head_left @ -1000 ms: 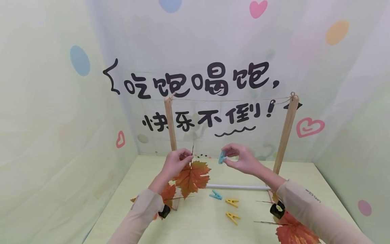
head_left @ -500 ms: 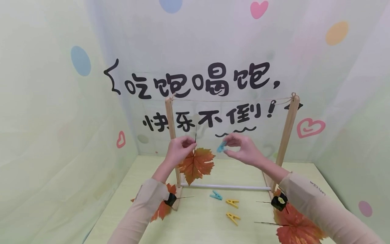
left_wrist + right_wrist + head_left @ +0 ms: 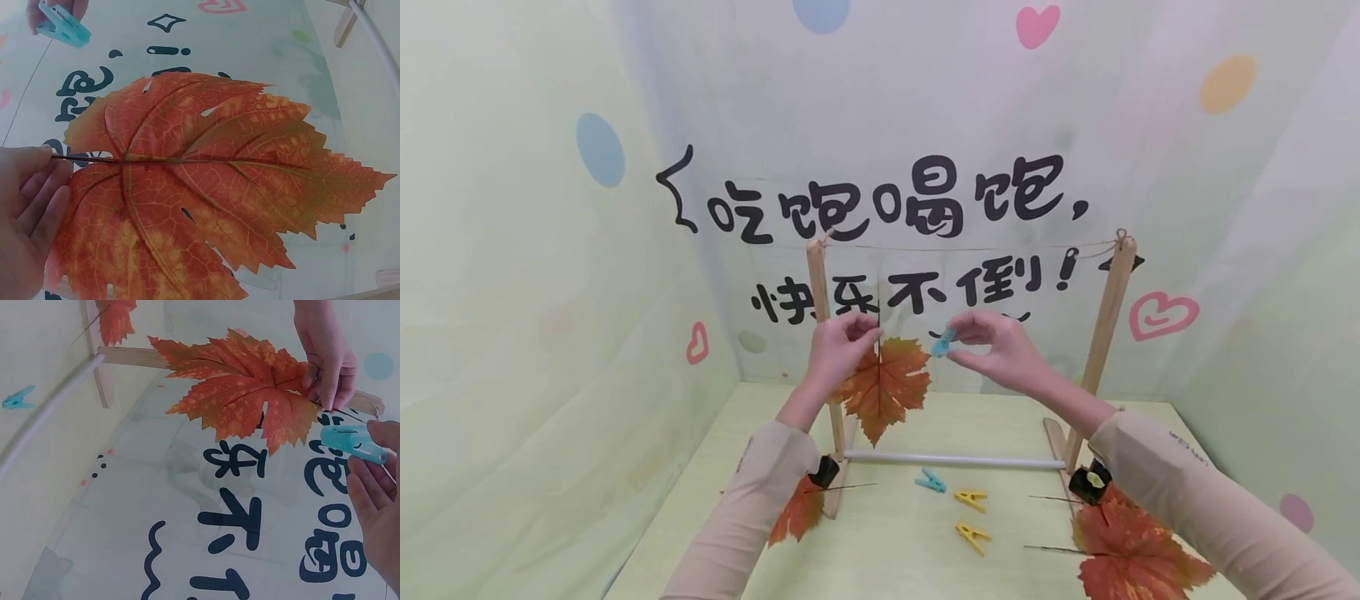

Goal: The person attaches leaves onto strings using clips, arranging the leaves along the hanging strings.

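My left hand pinches the dark stem of an orange-red maple leaf, which hangs with its tip downward. In the left wrist view the leaf spreads broadly beyond the fingertips. Between thumb and fingers, my right hand grips a light blue clothespin just right of the leaf, apart from it. The right wrist view shows that clothespin near the leaf's stem. Above both hands a thin string runs between two wooden posts.
On the table lie another blue clothespin and two yellow clothespins. A white rod joins the posts low down. Other maple leaves lie at the left and right, partly under the forearms. A printed cloth hangs behind.
Both hands have risen toward the string, the left carrying the leaf and the right the blue clothespin. The clothespin has tilted in the fingers. The things on the table have stayed put.
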### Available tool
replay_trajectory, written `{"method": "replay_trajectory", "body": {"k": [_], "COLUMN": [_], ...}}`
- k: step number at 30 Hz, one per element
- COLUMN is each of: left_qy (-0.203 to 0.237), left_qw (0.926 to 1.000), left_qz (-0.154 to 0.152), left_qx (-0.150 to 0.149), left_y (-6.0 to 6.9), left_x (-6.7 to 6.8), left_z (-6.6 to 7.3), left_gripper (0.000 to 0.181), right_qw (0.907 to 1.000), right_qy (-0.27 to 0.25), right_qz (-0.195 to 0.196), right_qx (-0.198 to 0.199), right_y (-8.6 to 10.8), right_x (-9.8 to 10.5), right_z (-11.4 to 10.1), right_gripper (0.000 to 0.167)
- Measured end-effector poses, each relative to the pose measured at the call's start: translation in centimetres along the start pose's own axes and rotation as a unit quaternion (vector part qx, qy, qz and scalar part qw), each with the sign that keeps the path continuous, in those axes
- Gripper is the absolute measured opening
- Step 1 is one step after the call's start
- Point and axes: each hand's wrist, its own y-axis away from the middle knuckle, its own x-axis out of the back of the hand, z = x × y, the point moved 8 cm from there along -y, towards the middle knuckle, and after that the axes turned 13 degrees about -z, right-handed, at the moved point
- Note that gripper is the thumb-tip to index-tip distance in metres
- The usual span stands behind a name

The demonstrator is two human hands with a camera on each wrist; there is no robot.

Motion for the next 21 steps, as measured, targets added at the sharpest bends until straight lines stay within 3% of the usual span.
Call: {"method": "replay_trajectory", "body": {"k": [6, 14, 21], "left_qy": [-0.013, 0.0, 0.025], "left_qw": [0.999, 0.9984, 0.9965], "left_qz": [0.043, 0.048, 0.073], "left_qx": [0.005, 0.029, 0.032], "left_y": [-0.8, -1.8, -2.3], "left_x": [1.4, 1.6, 1.9], "left_z": [0.9, 1.0, 1.0], "left_gripper": [0.01, 0.01, 0.009], "right_qw": [0.9999, 0.9997, 0.9977], "right_qy": [0.0, -0.016, -0.054], "right_qz": [-0.005, 0.004, 0.027], "right_qx": [0.012, -0.018, -0.031], "right_y": [-0.6, -2.1, -3.3], "right_x": [0.4, 1.3, 2.1], "right_z": [-0.8, -1.7, -4.5], "right_gripper": [0.032, 0.029, 0.03]}}
